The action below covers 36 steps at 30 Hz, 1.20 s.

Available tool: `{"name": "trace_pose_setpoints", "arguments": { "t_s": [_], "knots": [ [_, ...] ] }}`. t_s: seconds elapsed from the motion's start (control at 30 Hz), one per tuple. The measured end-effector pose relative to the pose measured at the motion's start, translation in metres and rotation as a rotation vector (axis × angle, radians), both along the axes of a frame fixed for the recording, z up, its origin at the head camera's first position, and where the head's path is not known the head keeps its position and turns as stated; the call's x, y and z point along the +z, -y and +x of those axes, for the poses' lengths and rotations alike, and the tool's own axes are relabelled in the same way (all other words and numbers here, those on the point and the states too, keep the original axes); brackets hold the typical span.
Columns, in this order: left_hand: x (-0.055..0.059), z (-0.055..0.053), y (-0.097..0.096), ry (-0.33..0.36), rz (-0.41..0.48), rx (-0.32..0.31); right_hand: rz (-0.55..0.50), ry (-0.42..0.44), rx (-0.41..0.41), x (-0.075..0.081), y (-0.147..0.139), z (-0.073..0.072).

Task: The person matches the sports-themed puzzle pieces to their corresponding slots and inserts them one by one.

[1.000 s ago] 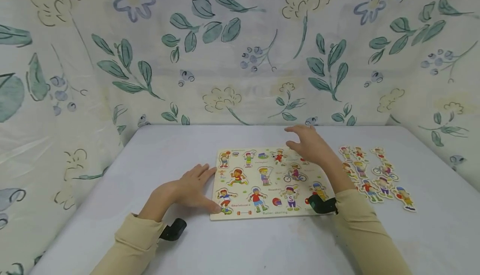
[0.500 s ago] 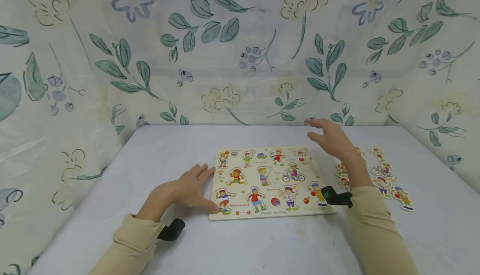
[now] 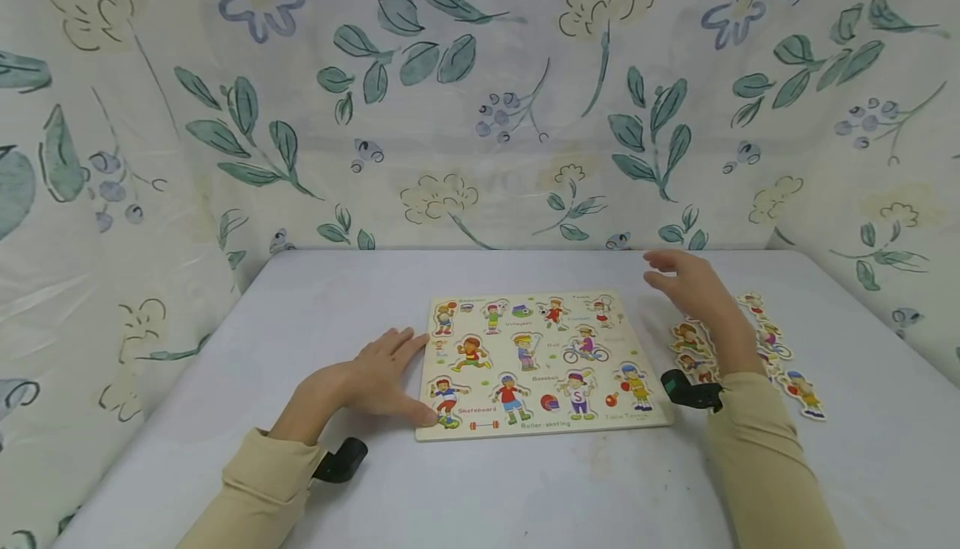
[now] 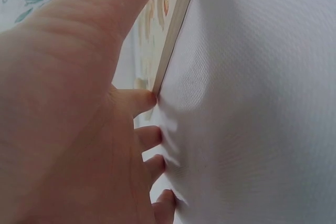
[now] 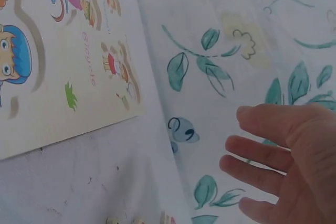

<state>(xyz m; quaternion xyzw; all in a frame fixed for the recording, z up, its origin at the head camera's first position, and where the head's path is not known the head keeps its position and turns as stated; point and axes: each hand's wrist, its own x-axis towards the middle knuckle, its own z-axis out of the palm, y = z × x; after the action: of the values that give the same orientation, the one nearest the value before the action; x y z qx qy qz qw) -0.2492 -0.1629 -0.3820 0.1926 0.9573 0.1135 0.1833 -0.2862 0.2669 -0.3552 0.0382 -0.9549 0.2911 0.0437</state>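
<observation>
A wooden puzzle board (image 3: 551, 366) with printed sports figures and shallow recesses lies flat on the table. My left hand (image 3: 378, 378) rests at its left edge, the thumb on the lower left corner and the fingers spread on the table. In the left wrist view the index fingertip of the left hand (image 4: 105, 145) meets the board's side. My right hand (image 3: 697, 291) hovers to the right of the board, holding nothing, its fingers loosely bent. Below and beside it lie several loose wooden figure pieces (image 3: 804, 395), partly hidden by the right forearm.
The white table (image 3: 480, 491) ends at a floral cloth backdrop (image 3: 480, 199) behind and at both sides. Each wrist carries a black camera mount, one on the left (image 3: 341, 460) and one on the right (image 3: 690, 391).
My right hand has moved right, from over the board's upper right to above the loose pieces, uncovering the board's right side. My left hand has stayed in place.
</observation>
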Motion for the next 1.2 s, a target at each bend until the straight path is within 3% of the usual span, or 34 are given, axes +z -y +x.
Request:
{"name": "trace_pose_setpoints", "arguments": {
  "t_s": [0.3, 0.87, 1.2],
  "knots": [
    [-0.002, 0.000, 0.001, 0.001, 0.003, 0.007, -0.020, 0.018, -0.029, -0.006, -0.012, -0.001],
    [-0.002, 0.001, 0.001, 0.002, 0.003, 0.016, 0.006, 0.135, -0.140, -0.024, -0.033, -0.004],
    [-0.002, -0.001, 0.001, 0.004, -0.011, 0.017, 0.043, 0.201, -0.270, -0.040, -0.046, -0.003]
  ]
}}
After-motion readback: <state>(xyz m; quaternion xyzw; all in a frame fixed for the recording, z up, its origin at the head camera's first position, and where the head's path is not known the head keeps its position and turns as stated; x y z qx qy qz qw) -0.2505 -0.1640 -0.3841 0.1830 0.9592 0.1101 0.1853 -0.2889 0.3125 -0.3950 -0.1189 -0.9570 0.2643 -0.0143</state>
